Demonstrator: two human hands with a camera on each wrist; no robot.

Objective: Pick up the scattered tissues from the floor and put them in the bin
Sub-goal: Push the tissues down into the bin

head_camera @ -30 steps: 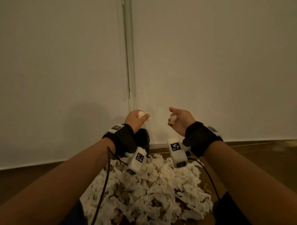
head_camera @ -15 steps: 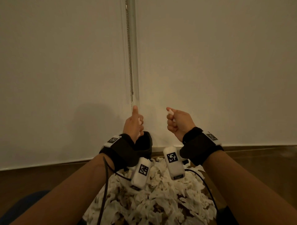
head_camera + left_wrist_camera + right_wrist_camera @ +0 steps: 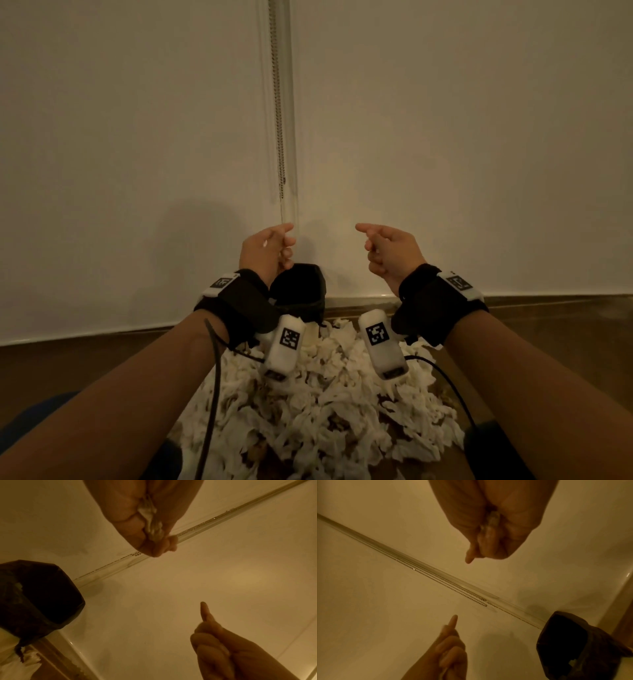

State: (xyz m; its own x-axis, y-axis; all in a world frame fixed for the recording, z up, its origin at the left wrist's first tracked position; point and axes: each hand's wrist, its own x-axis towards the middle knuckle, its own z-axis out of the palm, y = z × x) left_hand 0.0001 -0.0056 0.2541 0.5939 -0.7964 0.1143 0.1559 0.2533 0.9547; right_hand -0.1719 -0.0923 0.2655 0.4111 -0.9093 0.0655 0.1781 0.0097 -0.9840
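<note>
Both hands raised higher than before; left hand (image 3: 267, 247) clutches tissue (image 3: 150, 520); right hand (image 3: 390, 250) clutches wad (image 3: 491, 519).

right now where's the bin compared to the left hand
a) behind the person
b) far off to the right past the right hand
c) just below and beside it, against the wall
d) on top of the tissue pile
c: in the head view the bin stands at the wall foot, directly under the left hand, beyond the tissue pile.

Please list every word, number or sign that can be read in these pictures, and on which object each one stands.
No readable words or numbers in any view.
Left wrist camera: black-and-white square marker pattern, no letters.
Right wrist camera: same kind of marker.
Wrist straps: small markers, too blurred to read.
</note>
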